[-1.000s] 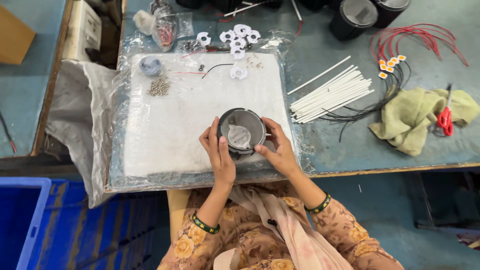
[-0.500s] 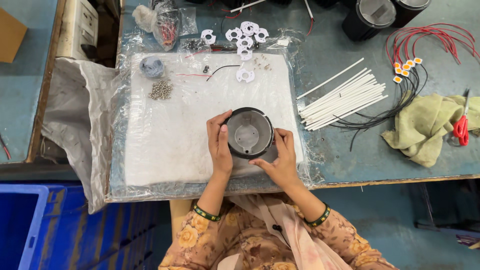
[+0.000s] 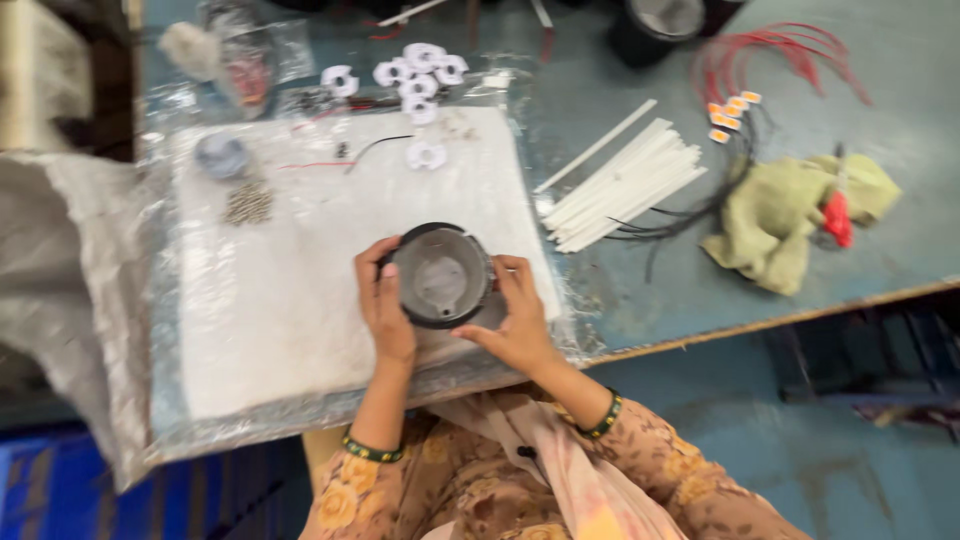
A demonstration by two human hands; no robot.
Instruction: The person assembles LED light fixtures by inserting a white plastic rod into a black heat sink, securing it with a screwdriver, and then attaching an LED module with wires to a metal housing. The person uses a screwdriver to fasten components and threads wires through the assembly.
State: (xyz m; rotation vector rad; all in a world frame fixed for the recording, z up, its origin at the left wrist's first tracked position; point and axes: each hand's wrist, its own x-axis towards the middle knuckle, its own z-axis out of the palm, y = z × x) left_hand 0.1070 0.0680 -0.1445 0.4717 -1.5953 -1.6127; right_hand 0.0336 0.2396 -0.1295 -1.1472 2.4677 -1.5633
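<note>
- This looks like a small assembly workshop, a hand-work station rather than a home or office.
- The workbench [image 3: 640, 300] has a worn blue-grey top with a scuffed edge.
- A white padded sheet [image 3: 300, 290] under clear plastic serves as the work mat.
- Parts lie in batches: a bundle of white tubes [image 3: 625, 185], red wires [image 3: 790, 55] with small connectors, white plastic rings [image 3: 415, 70], a little heap of screws [image 3: 248, 203].
- A stained rag [image 3: 775, 225] lies beside them.
- A blue crate [image 3: 40, 490] stands below the bench.
</note>
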